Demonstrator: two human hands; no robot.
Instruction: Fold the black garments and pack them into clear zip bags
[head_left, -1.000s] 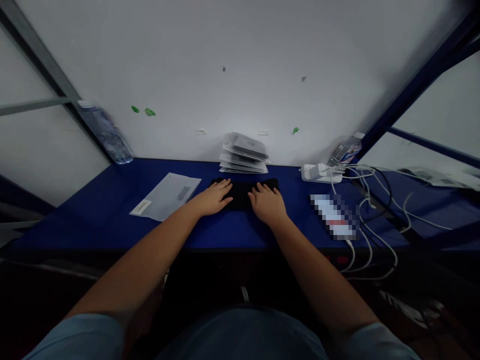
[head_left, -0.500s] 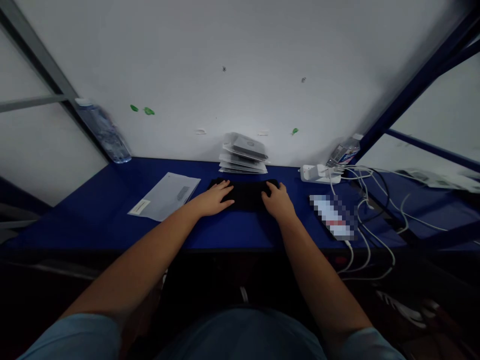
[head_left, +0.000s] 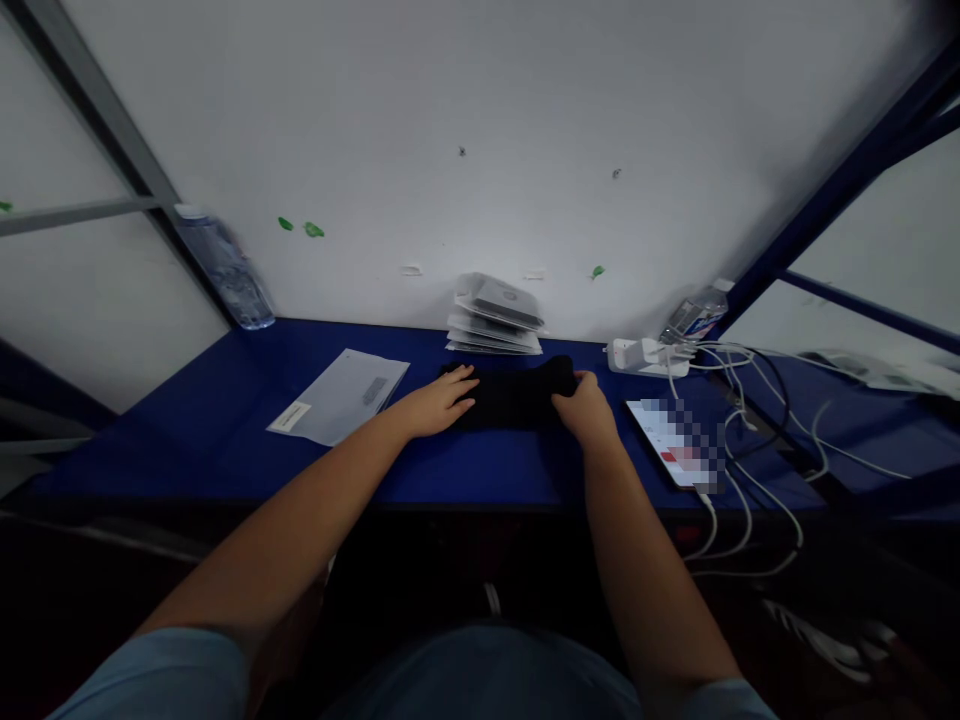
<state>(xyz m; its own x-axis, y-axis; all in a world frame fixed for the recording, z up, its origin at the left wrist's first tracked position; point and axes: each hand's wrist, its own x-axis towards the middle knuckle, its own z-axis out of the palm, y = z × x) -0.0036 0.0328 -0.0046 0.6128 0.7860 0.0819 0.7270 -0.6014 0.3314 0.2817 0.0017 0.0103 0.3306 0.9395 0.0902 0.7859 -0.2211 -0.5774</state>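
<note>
A folded black cloth lies across the middle of the blue desk; its exact kind is too dark to make out. My left hand rests flat on the cloth's left end with the fingers stretched out. At the other end, my right hand grips the cloth between thumb and fingers, and that end is raised a little. Left of my left hand lies a flat, frosted plastic bag with a pale label on its corner. Behind the cloth stands a stack of similar packed bags.
A phone on a charging cable lies to the right. Behind it are a white power strip, tangled white cables and a small bottle. A larger bottle leans at the back left. A white wall bounds the desk.
My right hand has gone from lying on top of the cloth to gripping its right end, which has lifted and bunched. My left hand stays on the left end. The view has shifted slightly.
</note>
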